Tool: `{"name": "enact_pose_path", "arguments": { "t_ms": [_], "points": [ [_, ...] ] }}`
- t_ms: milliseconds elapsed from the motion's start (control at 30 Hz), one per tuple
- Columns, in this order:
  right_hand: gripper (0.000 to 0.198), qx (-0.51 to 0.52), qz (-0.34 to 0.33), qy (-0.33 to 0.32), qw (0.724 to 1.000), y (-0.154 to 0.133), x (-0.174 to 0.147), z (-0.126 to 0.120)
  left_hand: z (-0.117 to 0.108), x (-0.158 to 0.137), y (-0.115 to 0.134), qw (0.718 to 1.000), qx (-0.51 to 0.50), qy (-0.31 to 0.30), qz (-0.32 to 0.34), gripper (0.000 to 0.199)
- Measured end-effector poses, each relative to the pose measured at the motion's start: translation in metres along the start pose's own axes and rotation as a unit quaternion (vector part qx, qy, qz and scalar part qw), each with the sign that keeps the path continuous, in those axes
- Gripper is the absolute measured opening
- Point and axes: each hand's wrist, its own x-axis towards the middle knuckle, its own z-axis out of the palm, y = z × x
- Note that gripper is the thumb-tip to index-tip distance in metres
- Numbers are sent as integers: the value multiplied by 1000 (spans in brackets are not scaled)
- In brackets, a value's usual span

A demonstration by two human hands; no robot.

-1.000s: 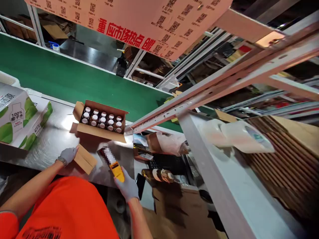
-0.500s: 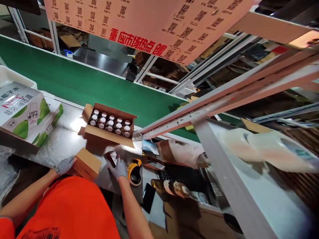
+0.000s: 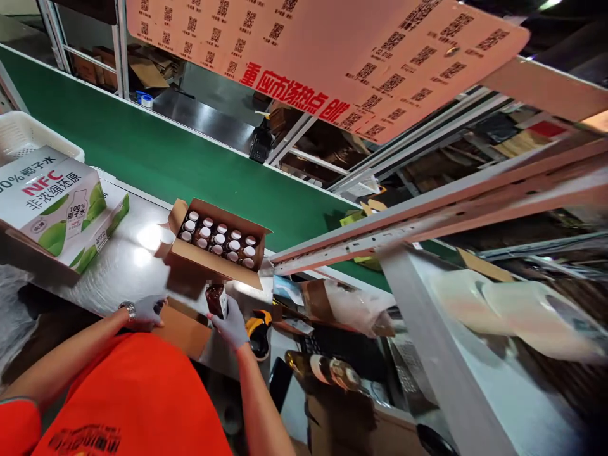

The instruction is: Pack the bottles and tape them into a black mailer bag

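My right hand (image 3: 232, 323), in a grey glove, is closed around a small brown bottle (image 3: 216, 300) with a white label, held above the metal table. My left hand (image 3: 148, 313), also gloved, has its fingers curled at the left edge of a small brown cardboard box (image 3: 187, 332) close to my body. What lies inside that box is hidden from me. Beyond both hands stands an open carton (image 3: 237, 273) with rows of white-capped bottles (image 3: 219, 239). A yellow and black tape dispenser (image 3: 259, 329) rests just right of my right hand.
A green conveyor belt (image 3: 199, 174) runs behind the table (image 3: 123, 266). At the left are a printed coconut-water carton (image 3: 61, 202) and a white basket (image 3: 42, 136). Right of me are a metal post (image 3: 332, 250), a phone (image 3: 280, 380), a lying bottle (image 3: 327, 369) and tape rolls (image 3: 517, 304).
My right hand has raised the bottle and turned it more upright. The small box has shifted and tilted, and my left hand has moved along its edge. My view has swung slightly left.
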Motion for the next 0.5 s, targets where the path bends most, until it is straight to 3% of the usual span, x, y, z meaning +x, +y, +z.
{"name": "enact_pose_path", "arguments": {
  "t_ms": [133, 233, 333, 400, 500],
  "points": [
    [66, 84, -74, 24, 993, -44, -14, -6, -8, -1, 14, 986, 155, 50, 35, 37],
    [65, 73, -116, 6, 991, -64, -17, 13, -14, 0, 13, 975, 213, 26, 50, 38],
    [71, -37, -120, -76, 989, -61, -9, 45, -16, 4, 5, 976, 215, 20, 34, 35],
    [76, -123, -115, -151, 974, -51, 0, 60, -15, 7, -2, 978, 205, 20, 23, 35],
    [77, -181, -104, -228, 951, -36, 13, 66, -12, 9, -9, 984, 175, 20, 19, 37]
  ]
}}
